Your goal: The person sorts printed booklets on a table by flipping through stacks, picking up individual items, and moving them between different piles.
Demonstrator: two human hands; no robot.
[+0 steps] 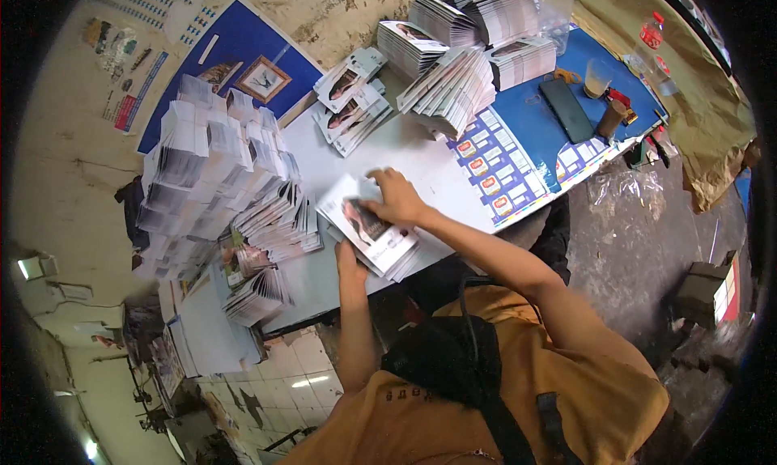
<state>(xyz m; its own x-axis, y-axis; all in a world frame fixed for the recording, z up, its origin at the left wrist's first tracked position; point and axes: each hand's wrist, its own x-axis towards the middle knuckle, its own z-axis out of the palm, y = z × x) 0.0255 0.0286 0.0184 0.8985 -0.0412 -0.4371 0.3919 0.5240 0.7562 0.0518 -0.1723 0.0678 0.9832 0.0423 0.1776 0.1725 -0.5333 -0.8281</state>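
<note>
A small stack of printed booklets, its top cover white with a dark picture, lies tilted on the pale tabletop in front of me. My left hand grips the near left edge of this stack, its fingertips partly hidden. On the far right side my right hand curls over the edge, thumb on the cover and fingers bent. The lower booklets fan out a little toward my body. Just beyond, two small overlapping piles of similar booklets rest on the table.
Tall bundled stacks rise at the left, with loose fanned booklets beside them. More piles stand at the back. On the blue right end lie a dark phone, a cup and a brown cylinder. A box sits on the floor.
</note>
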